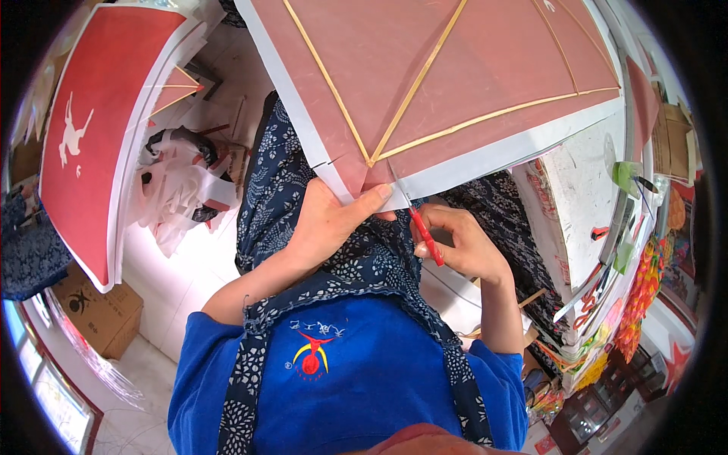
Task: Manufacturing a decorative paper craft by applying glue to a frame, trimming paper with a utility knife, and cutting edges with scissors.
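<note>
A large red sheet with a white border reaches over my lap, with thin light-wood strips running across it and meeting near its closest corner. My left hand pinches that corner, thumb on top and fingers partly hidden below. In my right hand are red-handled scissors. Their blades lie at the white border, just right of my left thumb. A short dark slit shows in the border left of the corner.
Another red sheet with a white figure stands at the left, beside crumpled white plastic bags. A cardboard box sits on the floor. At the right, a white worktable bears red-handled tools and colourful bundles.
</note>
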{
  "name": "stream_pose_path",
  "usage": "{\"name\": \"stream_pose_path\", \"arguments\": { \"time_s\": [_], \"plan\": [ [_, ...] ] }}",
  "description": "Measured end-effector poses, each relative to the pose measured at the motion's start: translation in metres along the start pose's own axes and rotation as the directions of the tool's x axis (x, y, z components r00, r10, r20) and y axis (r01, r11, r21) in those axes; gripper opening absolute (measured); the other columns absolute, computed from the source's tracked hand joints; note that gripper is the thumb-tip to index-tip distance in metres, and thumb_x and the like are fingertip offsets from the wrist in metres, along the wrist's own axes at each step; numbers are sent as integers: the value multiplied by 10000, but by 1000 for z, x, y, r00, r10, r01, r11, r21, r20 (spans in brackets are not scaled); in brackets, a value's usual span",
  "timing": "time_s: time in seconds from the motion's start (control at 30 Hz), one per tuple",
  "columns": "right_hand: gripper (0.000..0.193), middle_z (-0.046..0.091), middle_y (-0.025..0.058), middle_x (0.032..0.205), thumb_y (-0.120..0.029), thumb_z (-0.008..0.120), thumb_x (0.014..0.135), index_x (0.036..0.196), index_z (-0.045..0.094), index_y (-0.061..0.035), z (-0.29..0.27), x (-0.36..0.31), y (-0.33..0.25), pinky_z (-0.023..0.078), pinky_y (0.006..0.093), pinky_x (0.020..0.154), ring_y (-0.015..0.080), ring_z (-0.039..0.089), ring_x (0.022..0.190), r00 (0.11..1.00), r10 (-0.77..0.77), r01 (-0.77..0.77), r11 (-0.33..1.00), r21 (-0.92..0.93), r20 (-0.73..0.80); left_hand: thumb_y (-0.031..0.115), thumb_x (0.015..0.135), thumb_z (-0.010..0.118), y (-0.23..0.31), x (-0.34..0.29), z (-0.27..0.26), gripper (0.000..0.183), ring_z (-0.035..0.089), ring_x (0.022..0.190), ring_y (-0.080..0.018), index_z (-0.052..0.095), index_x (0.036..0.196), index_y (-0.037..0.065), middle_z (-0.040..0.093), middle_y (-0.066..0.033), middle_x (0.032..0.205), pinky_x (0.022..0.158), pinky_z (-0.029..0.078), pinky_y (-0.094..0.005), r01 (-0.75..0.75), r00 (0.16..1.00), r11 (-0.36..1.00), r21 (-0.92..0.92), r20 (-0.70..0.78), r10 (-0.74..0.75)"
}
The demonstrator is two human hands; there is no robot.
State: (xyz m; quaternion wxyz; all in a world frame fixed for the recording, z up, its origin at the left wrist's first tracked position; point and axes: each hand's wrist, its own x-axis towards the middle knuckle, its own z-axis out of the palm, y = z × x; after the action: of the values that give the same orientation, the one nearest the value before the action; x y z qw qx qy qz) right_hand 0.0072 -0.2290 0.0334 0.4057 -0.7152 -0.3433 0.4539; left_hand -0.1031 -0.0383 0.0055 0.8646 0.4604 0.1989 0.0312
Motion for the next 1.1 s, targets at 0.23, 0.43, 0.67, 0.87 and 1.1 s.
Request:
{"name": "stream_pose_path", "arguments": {
  "time_s": [0.23,0.43,0.67,0.87,1.1],
  "plan": [
    [358,517,123,709,-287,731,784,723,530,2,-1,1,1,390,351,619,246,496,662,1000,-13,13,1000,-6,-9,59,906,604,-1,0,-1,276,640,828,-169,559,1140,-79,639,-130,992,680,576,-294,17,1000,999,28,3,-17],
    [349,518,117,705,-269,740,775,713,522,-4,-2,-1,0,386,353,604,246,492,653,999,49,-50,998,-25,-21,58,908,604,-3,0,-2,273,640,833,-172,563,1142,-77,640,-124,996,686,578,-303,15,1000,999,35,6,-15],
    [369,516,112,714,-306,750,738,732,536,-5,-5,-23,13,400,355,607,242,510,651,990,1,-36,970,-242,-143,79,866,682,8,-3,-20,300,635,871,-151,587,1122,-44,649,-89,998,776,543,-297,22,991,951,308,121,-62],
    [378,624,96,816,-345,747,747,768,578,-7,-24,-60,0,454,312,658,194,571,717,986,48,-79,977,199,158,26,826,687,12,-4,-57,529,577,1040,-160,466,1306,-6,548,-99,1230,911,468,-305,-77,969,953,293,246,2],
    [303,617,213,1161,-258,766,728,771,577,-25,17,-3,-34,473,289,678,172,594,791,888,-229,306,942,139,-400,-13,873,599,-1,31,-66,247,607,997,-133,631,1118,-29,673,-72,1065,904,471,-288,-36,998,983,179,62,25]
  ]
}}
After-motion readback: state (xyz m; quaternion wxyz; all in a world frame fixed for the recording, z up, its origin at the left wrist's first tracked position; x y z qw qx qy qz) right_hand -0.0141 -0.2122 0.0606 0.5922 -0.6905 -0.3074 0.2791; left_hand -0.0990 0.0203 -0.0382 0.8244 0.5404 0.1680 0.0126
